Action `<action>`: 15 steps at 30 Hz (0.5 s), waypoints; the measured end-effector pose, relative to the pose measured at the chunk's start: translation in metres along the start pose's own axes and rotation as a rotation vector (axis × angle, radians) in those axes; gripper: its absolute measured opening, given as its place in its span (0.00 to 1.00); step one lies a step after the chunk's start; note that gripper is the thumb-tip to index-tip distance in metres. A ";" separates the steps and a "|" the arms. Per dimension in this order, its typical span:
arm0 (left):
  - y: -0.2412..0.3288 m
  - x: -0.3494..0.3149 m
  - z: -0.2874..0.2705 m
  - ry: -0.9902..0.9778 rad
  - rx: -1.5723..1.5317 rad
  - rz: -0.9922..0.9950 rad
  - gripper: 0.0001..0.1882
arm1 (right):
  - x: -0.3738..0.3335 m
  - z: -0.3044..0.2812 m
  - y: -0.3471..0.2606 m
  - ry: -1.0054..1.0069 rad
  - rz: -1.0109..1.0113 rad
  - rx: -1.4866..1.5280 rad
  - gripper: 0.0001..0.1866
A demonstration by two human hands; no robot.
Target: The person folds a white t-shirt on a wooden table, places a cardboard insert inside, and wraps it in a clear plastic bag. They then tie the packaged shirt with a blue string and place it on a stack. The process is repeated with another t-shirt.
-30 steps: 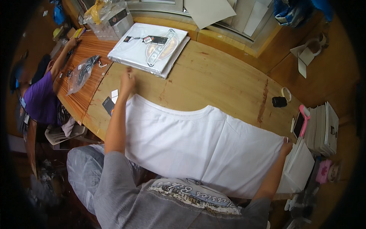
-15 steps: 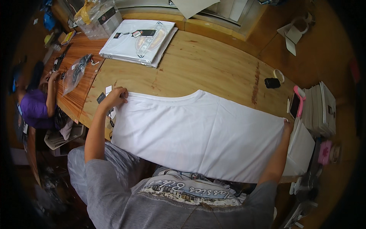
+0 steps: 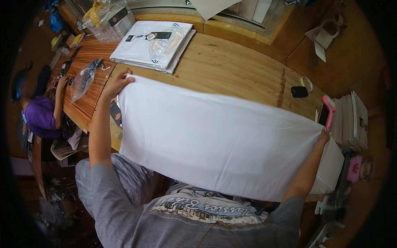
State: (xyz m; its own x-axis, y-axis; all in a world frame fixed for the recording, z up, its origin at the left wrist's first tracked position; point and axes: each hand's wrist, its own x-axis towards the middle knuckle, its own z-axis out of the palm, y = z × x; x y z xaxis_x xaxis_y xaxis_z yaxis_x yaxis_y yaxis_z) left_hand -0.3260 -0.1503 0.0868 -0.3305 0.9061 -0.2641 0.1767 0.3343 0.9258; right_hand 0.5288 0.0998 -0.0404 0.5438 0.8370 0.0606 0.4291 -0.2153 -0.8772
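Observation:
A white piece of clothing, which looks like a T-shirt [image 3: 211, 136], is stretched wide between my two hands over the near part of the table. My left hand [image 3: 120, 84] pinches its far left corner, and my right hand [image 3: 323, 137] grips the right corner. The far edge is pulled nearly straight and the cloth hangs over the table's near edge toward my lap. Beside the cloth's left edge, below my left hand, a dark hang tag [image 3: 115, 113] shows in part. Whatever lies under the cloth is hidden.
Bagged white garments [image 3: 151, 47] lie stacked at the back left. A phone with a pink holder [image 3: 329, 108], a tape roll [image 3: 306, 84], a black object [image 3: 299, 91] and stacked packs [image 3: 349, 120] line the right. At the left, a person in purple [image 3: 41, 118] works beside a plastic bag [image 3: 86, 79].
Both hands have moved apart, the left one farther up the table. The cloth is now pulled tauter, and its curved far edge has straightened and shifted away from me.

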 end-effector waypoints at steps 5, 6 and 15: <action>-0.024 0.045 0.019 0.273 0.353 0.268 0.11 | 0.036 0.006 -0.019 0.109 -0.257 -0.084 0.15; -0.025 0.038 0.019 0.379 0.524 0.255 0.12 | 0.019 0.037 -0.035 0.051 -0.213 -0.077 0.15; -0.023 -0.019 0.225 0.250 0.989 0.490 0.17 | -0.161 0.079 -0.109 0.058 -0.473 -0.776 0.24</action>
State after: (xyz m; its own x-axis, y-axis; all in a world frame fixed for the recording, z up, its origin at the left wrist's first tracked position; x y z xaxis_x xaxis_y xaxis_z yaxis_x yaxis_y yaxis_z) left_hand -0.1157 -0.1164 0.0101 -0.1804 0.9556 0.2331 0.9572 0.1161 0.2649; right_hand 0.3379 0.0285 0.0076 0.2143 0.9021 0.3746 0.9701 -0.1519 -0.1892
